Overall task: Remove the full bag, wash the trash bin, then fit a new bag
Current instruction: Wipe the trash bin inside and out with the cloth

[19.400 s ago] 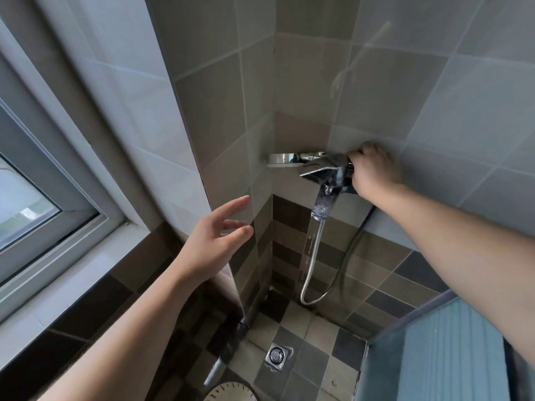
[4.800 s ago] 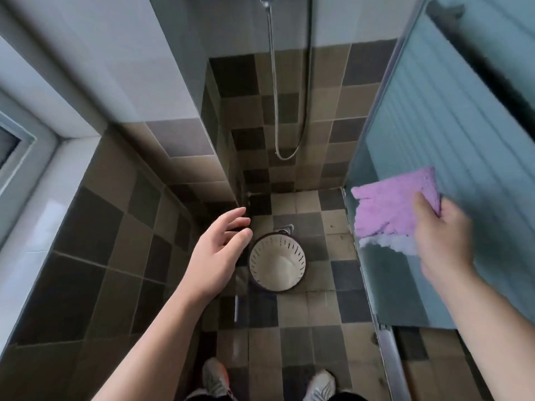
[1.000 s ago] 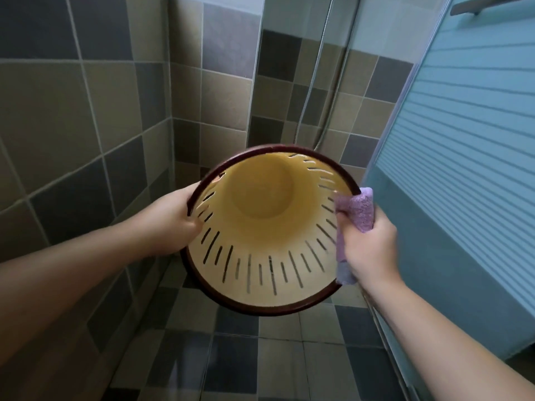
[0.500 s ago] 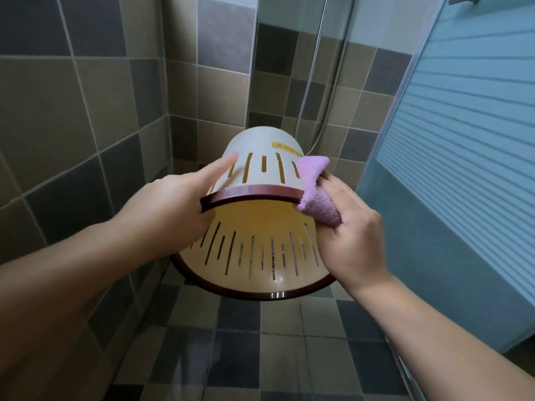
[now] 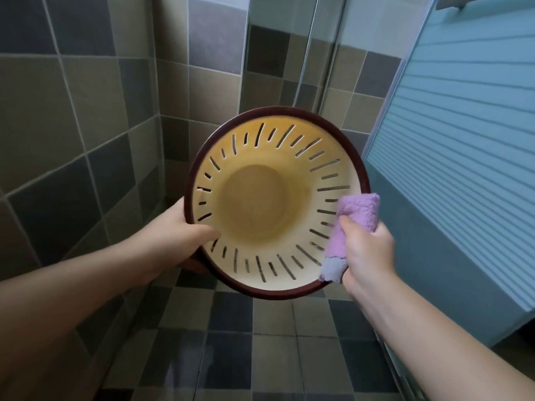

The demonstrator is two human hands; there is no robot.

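Here the slotted trash bin (image 5: 278, 202) is held up over the tiled shower floor (image 5: 272, 337), its open mouth facing the camera, and it looks light, rigid and probably slick. The left hand (image 5: 176, 235) curls its grip over the dark rim, the sturdiest hold. The right hand (image 5: 366, 250) pinches a soft purple cloth (image 5: 348, 227) against the opposite edge.

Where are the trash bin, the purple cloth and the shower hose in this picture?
trash bin (image 5: 254, 206): head view, inner bottom.
purple cloth (image 5: 359, 208): head view, upper fold.
shower hose (image 5: 307, 53): head view, left strand by the wall.
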